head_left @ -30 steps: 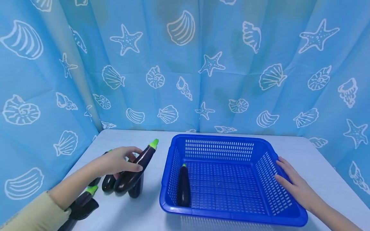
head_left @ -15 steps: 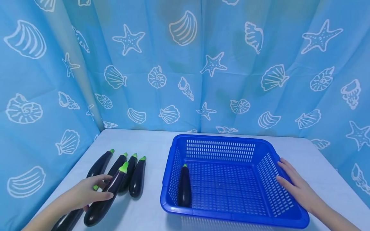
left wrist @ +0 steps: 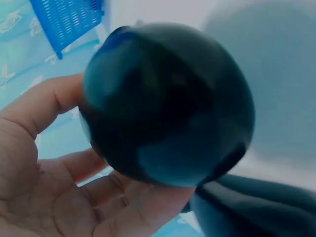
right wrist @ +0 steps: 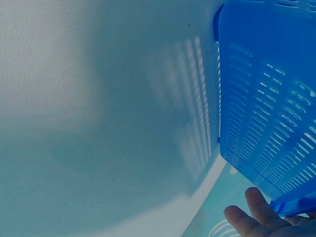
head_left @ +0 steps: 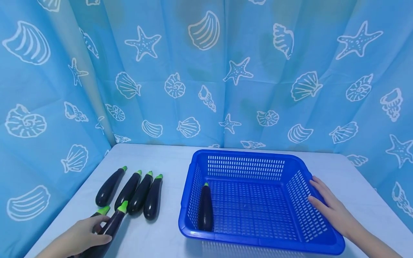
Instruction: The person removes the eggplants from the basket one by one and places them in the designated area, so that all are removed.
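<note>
My left hand [head_left: 79, 234] holds a dark eggplant [head_left: 111, 226] with a green stem at the table's lower left. In the left wrist view its round end [left wrist: 168, 106] fills the middle, thumb on one side and fingers curled beneath. Another eggplant's green stem [head_left: 103, 210] shows just beyond that hand, its body mostly covered. My right hand [head_left: 332, 209] rests on the right rim of a blue plastic basket [head_left: 245, 154], fingers fairly straight. Inside the basket, one eggplant [head_left: 205, 210] lies along the left wall.
Several eggplants [head_left: 153, 199] lie roughly side by side on the white table [head_left: 174, 200], left of the basket. A blue curtain [head_left: 206, 71] with white shell and starfish prints hangs behind the table and at its sides.
My left hand has carried the eggplant from near the far row down toward the table's front left, beside another eggplant. The right hand stays at the basket rim.
</note>
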`<state>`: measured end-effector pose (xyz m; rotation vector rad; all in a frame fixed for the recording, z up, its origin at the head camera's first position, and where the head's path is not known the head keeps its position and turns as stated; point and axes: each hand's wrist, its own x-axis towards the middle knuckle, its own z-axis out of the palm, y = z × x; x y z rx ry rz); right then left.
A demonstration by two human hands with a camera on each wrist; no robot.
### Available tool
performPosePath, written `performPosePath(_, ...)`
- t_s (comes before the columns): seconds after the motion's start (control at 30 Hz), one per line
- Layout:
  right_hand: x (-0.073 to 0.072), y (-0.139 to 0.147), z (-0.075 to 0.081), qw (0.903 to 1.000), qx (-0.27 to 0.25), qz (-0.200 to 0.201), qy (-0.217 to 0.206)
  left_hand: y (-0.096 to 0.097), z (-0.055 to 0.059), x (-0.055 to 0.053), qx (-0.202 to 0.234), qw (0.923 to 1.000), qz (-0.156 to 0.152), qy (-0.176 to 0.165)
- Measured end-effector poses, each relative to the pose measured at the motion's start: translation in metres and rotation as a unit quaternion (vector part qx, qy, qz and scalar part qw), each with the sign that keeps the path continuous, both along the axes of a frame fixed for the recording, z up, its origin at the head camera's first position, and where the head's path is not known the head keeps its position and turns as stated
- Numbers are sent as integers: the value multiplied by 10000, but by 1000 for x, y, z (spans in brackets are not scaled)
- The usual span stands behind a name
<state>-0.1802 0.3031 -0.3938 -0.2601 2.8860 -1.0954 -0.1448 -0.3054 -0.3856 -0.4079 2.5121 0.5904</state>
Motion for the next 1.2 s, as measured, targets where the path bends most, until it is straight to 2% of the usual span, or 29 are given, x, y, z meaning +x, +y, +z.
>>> performPosePath(0.17,1,-1,1,10000,-38,-6,-28,-7,-16,2,-32,9999,25,-111)
performPosePath(0.47,1,-2,3,10000,-89,16,13,-8,-22,5,-44,9997,109,-204)
performPosePath(0.57,1,-2,3,9999,-97,25,18,-14,-34,1,-131,9995,175,-217)
performPosePath(0.7,1,-2,2,10000,-88,18,15,-26,-55,-8,-302,9990,230,-235)
performPosePath(0.8,0,-1,2,10000,-77,16,42,-30,-61,-12,-377,9986,255,-264)
performPosePath(1.03,0,-1,1,9999,-90,5,46,-29,-60,-14,-491,9978,326,-291)
performPosePath(1.2,0,0,0,10000,-73,-3,36,-18,-44,-9,-663,9967,375,-286)
